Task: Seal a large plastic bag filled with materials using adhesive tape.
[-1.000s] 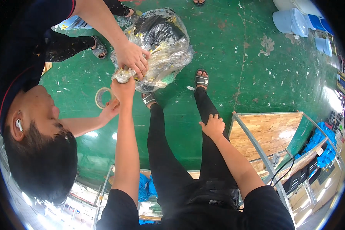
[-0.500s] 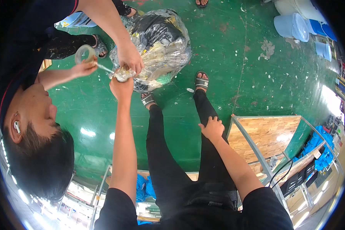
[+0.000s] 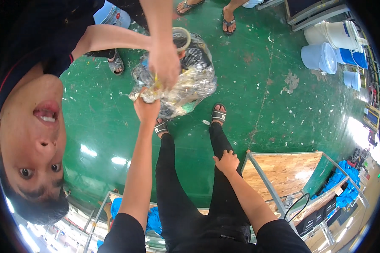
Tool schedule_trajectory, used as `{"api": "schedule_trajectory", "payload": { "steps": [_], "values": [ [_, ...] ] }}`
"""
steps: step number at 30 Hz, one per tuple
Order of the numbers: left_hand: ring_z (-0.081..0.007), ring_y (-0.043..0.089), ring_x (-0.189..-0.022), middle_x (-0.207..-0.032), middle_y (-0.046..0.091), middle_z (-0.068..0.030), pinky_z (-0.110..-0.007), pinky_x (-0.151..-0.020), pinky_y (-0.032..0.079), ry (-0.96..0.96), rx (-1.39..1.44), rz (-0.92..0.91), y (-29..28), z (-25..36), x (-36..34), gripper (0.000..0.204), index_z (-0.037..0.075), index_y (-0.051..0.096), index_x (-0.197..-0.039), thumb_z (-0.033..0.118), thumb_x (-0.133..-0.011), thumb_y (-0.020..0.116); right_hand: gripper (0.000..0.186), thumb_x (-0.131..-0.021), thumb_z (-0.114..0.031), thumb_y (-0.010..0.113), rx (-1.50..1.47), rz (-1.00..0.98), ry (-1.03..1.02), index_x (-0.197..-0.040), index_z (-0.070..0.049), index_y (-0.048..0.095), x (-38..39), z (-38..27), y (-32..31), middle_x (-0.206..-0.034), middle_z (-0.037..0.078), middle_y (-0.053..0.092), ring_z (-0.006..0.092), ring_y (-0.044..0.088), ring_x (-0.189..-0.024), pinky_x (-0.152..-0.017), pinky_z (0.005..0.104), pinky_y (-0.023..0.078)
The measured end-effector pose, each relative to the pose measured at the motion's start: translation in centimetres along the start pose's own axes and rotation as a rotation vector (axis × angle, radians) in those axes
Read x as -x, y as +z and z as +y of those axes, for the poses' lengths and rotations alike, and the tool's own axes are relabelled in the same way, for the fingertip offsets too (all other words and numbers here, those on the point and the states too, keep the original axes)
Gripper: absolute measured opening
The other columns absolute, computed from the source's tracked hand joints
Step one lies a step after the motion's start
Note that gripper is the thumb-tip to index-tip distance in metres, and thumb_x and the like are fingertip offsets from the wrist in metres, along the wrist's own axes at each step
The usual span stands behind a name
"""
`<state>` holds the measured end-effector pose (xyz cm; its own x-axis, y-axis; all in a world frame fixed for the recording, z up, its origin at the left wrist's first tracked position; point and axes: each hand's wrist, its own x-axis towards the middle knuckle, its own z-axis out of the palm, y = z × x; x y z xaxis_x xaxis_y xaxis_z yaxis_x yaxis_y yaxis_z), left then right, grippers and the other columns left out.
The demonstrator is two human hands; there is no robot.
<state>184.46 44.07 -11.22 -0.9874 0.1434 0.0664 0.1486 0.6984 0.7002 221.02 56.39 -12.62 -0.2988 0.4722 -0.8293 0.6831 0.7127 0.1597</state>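
the right hand (image 3: 227, 161) is resting on the right thigh of the black trousers (image 3: 221, 143), its fingers lying loosely spread and holding nothing. farther out, the left hand (image 3: 147, 110) is clamping around the gathered neck (image 3: 151, 98) of a clear, stuffed plastic bag (image 3: 194, 86). the bag is sitting on the green floor (image 3: 249, 97), just beyond the left sandal (image 3: 160, 127). what is mattering most is how neck and hand are lining up: the bulk is lying ahead and to the right of the left hand, and the neck is running back from it, toward the person's left. the left hand is touching the bag, while the right is sitting well apart. the body is looking roughly round, so its long axis is escaping me. a co-worker's blurred hand (image 3: 164, 69) is reaching down over the neck; whether it is gripping, i cannot tell. beyond, the co-worker's other hand (image 3: 181, 54) is holding a tape roll (image 3: 188, 40) over the bag's far side.
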Motion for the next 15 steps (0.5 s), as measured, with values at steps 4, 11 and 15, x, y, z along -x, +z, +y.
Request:
{"api": "schedule_trajectory", "payload": {
  "steps": [4, 11, 15],
  "values": [
    [-0.0381, 0.068, -0.072, -0.077, 0.070, -0.0177, -0.040, -0.067, 0.051, -0.058, 0.060, -0.025, 0.2, 1.2, 1.4, 0.028, 0.002, 0.069, -0.094, 0.026, -0.084, 0.076, 0.067, -0.083, -0.063, 0.065, -0.043, 0.081, -0.030, -0.117, -0.006, 0.062, 0.0, 0.1, -0.4, -0.113, 0.013, 0.060, 0.0340, 0.063, -0.106, -0.064, 0.0541, 0.058],
    [-0.0348, 0.072, -0.086, -0.087, 0.073, -0.0210, -0.041, -0.074, 0.053, -0.191, 0.061, -0.009, 1.0, -0.4, 1.9, 0.035, -0.003, 0.069, -0.102, 0.023, -0.081, 0.077, 0.068, -0.084, -0.062, 0.065, -0.034, 0.056, -0.033, -0.122, -0.006, 0.061, -0.8, 0.7, -0.2, -0.114, 0.013, 0.061, 0.0360, 0.063, -0.106, -0.068, 0.0577, 0.057],
    [-0.0393, 0.070, -0.088, -0.094, 0.072, -0.0225, -0.044, -0.079, 0.055, -0.268, 0.072, 0.018, 0.6, -0.1, 2.7, 0.041, 0.001, 0.068, -0.111, 0.022, -0.076, 0.076, 0.069, -0.085, -0.060, 0.061, -0.099, 0.124, -0.009, -0.123, -0.003, 0.059, -0.3, 0.9, -0.8, -0.118, 0.019, 0.063, 0.0390, 0.061, -0.110, -0.081, 0.0557, 0.052]
  ]
}}
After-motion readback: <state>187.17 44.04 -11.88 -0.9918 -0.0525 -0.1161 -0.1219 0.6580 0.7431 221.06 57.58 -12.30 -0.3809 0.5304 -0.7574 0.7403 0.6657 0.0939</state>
